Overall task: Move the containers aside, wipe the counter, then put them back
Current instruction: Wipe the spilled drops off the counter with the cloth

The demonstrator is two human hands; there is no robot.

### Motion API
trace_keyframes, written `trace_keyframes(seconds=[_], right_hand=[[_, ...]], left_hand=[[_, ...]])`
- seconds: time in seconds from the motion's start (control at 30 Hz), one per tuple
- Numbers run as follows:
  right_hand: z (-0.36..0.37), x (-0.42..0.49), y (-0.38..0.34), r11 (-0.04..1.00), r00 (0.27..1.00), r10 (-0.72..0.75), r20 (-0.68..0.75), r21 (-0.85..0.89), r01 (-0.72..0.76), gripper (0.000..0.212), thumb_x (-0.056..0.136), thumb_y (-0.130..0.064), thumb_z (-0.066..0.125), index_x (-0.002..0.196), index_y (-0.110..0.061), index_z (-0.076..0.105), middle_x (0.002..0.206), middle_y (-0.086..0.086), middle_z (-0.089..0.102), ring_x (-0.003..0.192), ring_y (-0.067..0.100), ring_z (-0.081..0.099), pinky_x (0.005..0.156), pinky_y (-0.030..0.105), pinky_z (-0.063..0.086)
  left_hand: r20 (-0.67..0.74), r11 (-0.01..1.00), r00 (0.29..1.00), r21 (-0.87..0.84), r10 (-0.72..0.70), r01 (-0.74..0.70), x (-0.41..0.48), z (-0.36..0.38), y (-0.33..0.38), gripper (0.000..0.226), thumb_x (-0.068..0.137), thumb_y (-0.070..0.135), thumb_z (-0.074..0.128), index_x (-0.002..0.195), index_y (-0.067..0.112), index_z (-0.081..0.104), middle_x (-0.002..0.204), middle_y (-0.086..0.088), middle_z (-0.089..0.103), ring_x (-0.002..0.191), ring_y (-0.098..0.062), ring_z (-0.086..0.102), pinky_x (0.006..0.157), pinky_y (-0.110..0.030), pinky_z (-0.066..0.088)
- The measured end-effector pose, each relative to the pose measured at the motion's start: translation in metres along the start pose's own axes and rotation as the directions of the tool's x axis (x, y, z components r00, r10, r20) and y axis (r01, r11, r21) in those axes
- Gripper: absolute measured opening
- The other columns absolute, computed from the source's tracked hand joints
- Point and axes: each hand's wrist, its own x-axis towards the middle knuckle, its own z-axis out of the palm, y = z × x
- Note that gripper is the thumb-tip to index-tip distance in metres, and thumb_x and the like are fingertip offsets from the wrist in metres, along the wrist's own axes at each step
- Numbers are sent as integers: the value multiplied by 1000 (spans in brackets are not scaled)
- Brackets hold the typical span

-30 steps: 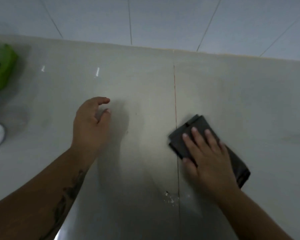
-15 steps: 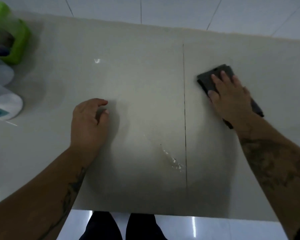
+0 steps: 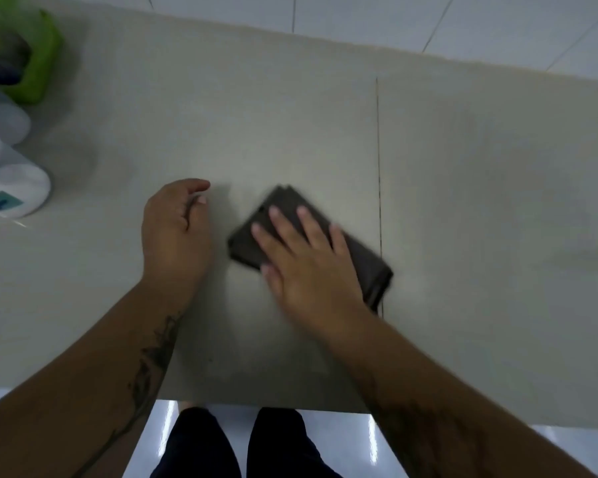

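Head view: R hand [image 3: 309, 270] flat, fingers spread, atop dark cloth [image 3: 366, 260] on counter [image 3: 480, 201]; L hand [image 3: 175, 236] loosely curled, empty.

Your one head camera looks steeply down, close over the bench [image 3: 290, 132], facing the tiled wall [image 3: 359, 15]; your legs [image 3: 235, 446] show below.

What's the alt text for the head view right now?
A person's right hand presses a folded dark cloth flat on a pale counter, just left of a seam line, while the left hand rests beside it, fingers curled. At the far left edge stand a green container and white containers, moved aside. The image is motion-blurred.
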Motion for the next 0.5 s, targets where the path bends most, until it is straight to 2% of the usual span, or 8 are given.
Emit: trace_keyframes(seconds=[0.07, 0.17, 0.3, 0.4, 0.5], right_hand=[[-7, 51, 27, 999, 1000, 25, 19, -25, -24, 56, 94, -50, 29, 148, -38, 25, 161, -7, 19, 146, 27, 15, 112, 56, 16], [-23, 81, 112, 977, 978, 209, 14, -48, -208, 57, 96, -52, 27, 150, -36, 21, 162, -4, 15, 146, 28, 13, 112, 57, 18], [-41, 24, 203, 863, 864, 504, -20, -32, -504, 63, 94, -55, 23, 151, -29, 20, 162, 3, 15, 146, 32, 13, 112, 60, 19], [-38, -36, 182, 840, 841, 540, -12, -44, -540, 68, 91, -59, 17, 152, -28, 20, 162, 5, 15, 146, 34, 13, 113, 58, 18], [-23, -71, 114, 902, 902, 430, 32, -64, -428, 65, 93, -58, 21, 152, -31, 18, 162, 1, 15, 147, 31, 10, 114, 56, 13]], left_hand=[[-5, 1000, 1000, 10, -24, 24, 0, 0, -3, 31, 96, 26, 43, 119, 19, 64, 118, 5, 60, 109, -7, 51, 92, -12, 33], [27, 1000, 999, -2, -22, 22, -4, -1, -5, 30, 96, 26, 44, 119, 21, 63, 116, 14, 54, 109, -2, 48, 91, -5, 31], [49, 999, 998, -12, -36, 37, -8, -8, -10, 27, 95, 26, 47, 118, 26, 62, 114, 17, 54, 101, 9, 45, 85, 5, 27], [47, 999, 998, -13, -34, 34, -8, -22, -19, 26, 95, 28, 48, 116, 30, 62, 113, 18, 55, 97, 19, 46, 83, 6, 27], [22, 995, 995, -37, -93, 94, -9, -40, -35, 25, 93, 30, 49, 115, 36, 61, 111, 20, 56, 96, 21, 48, 82, 1, 32]])
